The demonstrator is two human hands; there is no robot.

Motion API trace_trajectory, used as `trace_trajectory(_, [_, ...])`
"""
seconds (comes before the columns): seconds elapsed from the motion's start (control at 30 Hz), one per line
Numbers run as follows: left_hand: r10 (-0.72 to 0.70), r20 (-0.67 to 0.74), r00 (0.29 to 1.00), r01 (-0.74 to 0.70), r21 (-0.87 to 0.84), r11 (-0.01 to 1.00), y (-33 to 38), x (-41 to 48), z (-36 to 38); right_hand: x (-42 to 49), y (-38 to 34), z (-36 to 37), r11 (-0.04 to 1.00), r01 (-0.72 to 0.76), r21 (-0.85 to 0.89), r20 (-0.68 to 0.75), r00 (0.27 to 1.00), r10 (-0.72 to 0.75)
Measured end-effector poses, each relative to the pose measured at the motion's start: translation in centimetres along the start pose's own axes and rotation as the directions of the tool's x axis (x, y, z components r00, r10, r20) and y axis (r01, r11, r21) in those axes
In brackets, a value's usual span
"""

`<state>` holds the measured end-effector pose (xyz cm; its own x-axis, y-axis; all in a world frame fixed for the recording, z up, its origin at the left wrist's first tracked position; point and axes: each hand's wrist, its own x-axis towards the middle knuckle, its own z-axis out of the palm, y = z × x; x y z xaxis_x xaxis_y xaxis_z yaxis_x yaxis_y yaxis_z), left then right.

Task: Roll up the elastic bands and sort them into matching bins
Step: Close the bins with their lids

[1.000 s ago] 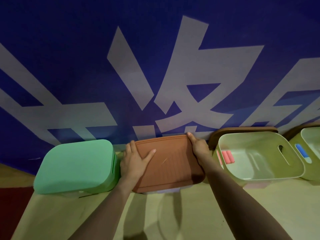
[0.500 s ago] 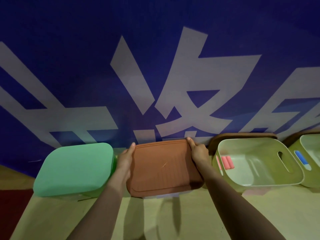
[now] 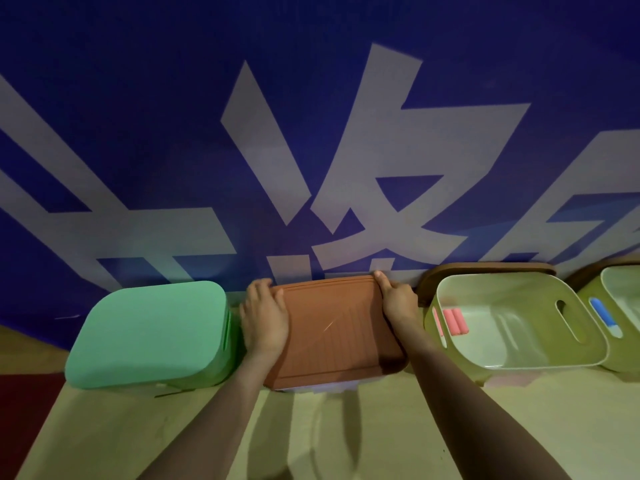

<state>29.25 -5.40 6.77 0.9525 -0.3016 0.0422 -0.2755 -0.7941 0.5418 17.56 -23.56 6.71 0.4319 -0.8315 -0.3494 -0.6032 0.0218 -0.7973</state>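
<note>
Grip on both edges of the brown lid (image 3: pixel 336 327), mid-row on the table (image 3: pixel 346 441).
Leftmost, a green-lidded bin (image 3: pixel 149 334); the left hand (image 3: pixel 265 317) curls over the lid's left edge, the right hand (image 3: pixel 398 301) clasps its far right corner; rolled pink bands (image 3: pixel 456 322) lie in the open bin (image 3: pixel 540 364) beside it, what seems a blue roll (image 3: pixel 602 315) in the rightmost bin (image 3: pixel 620 355).

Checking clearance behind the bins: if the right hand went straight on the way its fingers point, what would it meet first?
Probably the blue banner wall. The right hand grips the far right corner of the brown lid, fingers pointing away toward it; how near it stands is unclear.
</note>
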Motion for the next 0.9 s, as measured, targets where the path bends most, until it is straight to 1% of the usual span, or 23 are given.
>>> trace_trajectory(0.03, [0.123, 0.036, 0.992, -0.126, 0.137, 0.983, 0.1, -0.8, 0.3, -0.2, 0.0, 0.0, 1.000, 0.000, -0.006, -0.011, 1.000, 0.000])
trace_trajectory(0.07, [0.195, 0.117, 0.974, -0.217, 0.224, 0.950, 0.2, -1.8, 0.6, -0.4, 0.0, 0.1, 1.000, -0.001, -0.016, -0.022, 1.000, 0.001])
trace_trajectory(0.1, [0.218, 0.204, 0.954, -0.271, 0.282, 0.921, 0.3, -2.7, 0.9, -0.6, 0.0, 0.2, 0.999, -0.004, -0.036, -0.034, 0.999, 0.003])
trace_trajectory(0.13, [0.213, 0.269, 0.939, -0.295, 0.317, 0.901, 0.5, -3.6, 1.1, -0.7, -0.1, 0.2, 0.998, -0.009, -0.064, -0.045, 0.999, 0.007])
trace_trajectory(0.2, [0.210, 0.314, 0.926, -0.319, 0.351, 0.881, 0.6, -4.7, 1.3, -0.8, -0.1, 0.2, 0.996, -0.010, -0.090, -0.060, 0.998, 0.005])
trace_trajectory(0.37, [0.216, 0.332, 0.918, -0.346, 0.409, 0.844, 1.1, -4.7, 1.4, -1.1, -0.2, 0.6, 0.984, -0.011, -0.178, -0.115, 0.993, -0.010])
trace_trajectory(0.5, [0.237, 0.361, 0.902, -0.379, 0.398, 0.835, 1.0, -4.8, 1.7, -1.3, -0.1, 1.0, 0.970, -0.007, -0.243, -0.190, 0.981, -0.041])
trace_trajectory(0.67, [0.232, 0.412, 0.881, -0.400, 0.389, 0.830, 0.9, -4.4, 1.5, -1.5, -0.1, 1.3, 0.956, -0.006, -0.293, -0.227, 0.972, -0.064])
trace_trajectory(0.77, [0.236, 0.438, 0.868, -0.418, 0.387, 0.822, 1.1, -4.3, 0.9, -1.8, -0.1, 1.0, 0.971, 0.043, -0.237, -0.221, 0.970, -0.097])
trace_trajectory(0.83, [0.258, 0.447, 0.856, -0.442, 0.377, 0.814, 0.9, -4.1, 0.6, -2.1, 0.0, 0.4, 0.985, 0.095, -0.142, -0.158, 0.980, -0.117])
trace_trajectory(0.9, [0.259, 0.461, 0.849, -0.450, 0.371, 0.812, 0.8, -3.8, 0.1, -2.5, 0.4, -0.6, 0.991, 0.115, -0.067, -0.058, 0.991, -0.119])
